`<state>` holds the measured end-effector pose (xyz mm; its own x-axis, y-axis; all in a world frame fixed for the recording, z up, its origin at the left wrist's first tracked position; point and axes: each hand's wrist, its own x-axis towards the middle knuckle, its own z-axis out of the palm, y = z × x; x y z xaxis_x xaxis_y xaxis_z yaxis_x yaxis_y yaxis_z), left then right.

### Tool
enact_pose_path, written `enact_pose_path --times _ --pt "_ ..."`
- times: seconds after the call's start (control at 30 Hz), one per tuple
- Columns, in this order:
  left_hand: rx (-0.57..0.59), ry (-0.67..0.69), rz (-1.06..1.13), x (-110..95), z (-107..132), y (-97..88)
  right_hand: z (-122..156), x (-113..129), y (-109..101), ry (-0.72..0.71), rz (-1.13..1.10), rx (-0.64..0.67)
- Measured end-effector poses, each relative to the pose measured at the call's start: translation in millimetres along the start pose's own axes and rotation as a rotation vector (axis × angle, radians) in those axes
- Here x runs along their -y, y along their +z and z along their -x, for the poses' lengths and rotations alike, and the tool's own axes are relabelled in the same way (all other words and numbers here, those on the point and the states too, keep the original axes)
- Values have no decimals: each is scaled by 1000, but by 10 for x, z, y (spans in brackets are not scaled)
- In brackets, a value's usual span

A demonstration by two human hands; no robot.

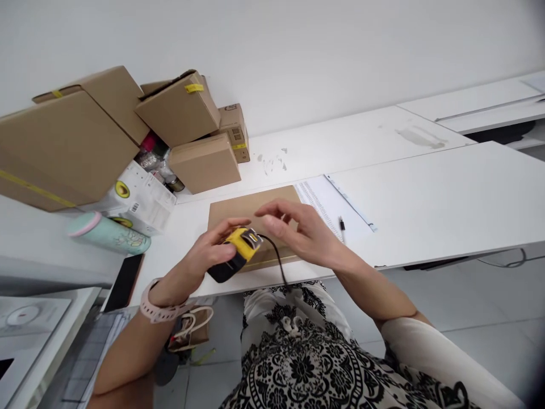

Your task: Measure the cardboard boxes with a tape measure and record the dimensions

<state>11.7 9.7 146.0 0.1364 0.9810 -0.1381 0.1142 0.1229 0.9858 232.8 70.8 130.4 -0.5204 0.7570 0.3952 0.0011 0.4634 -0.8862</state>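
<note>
Early stage, by the look of it. Left hand (202, 253) grips a yellow-and-black tape measure (243, 245), held over the near edge of a flat cardboard box (230, 205) on the table (426, 204). Right hand (304, 230) is empty, fingers loosely curled, near the tape measure but apparently not touching it. Black strap (279, 258) hangs from the tape measure. Done so far: tool in hand, box lying in front of the person. Not done: no blade visibly drawn out, nothing stretched along the box. Printed sheet (340, 199) lies just beside the box, pen (342, 224) on it, out of both hands; too small to tell if anything's written. Other cartons (204, 165) sit at the left, untouched.
</note>
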Motion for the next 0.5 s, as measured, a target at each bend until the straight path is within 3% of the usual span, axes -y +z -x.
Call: enact_pose_path --times 0.2,0.4,0.5 --pt "54 35 -361 41 -51 -48 94 -20 29 40 -49 63" --pt "87 115 -660 -27 -64 -116 101 -65 176 -46 41 125" --pt "67 99 -771 -103 -113 -238 70 -42 106 -46 -50 151"
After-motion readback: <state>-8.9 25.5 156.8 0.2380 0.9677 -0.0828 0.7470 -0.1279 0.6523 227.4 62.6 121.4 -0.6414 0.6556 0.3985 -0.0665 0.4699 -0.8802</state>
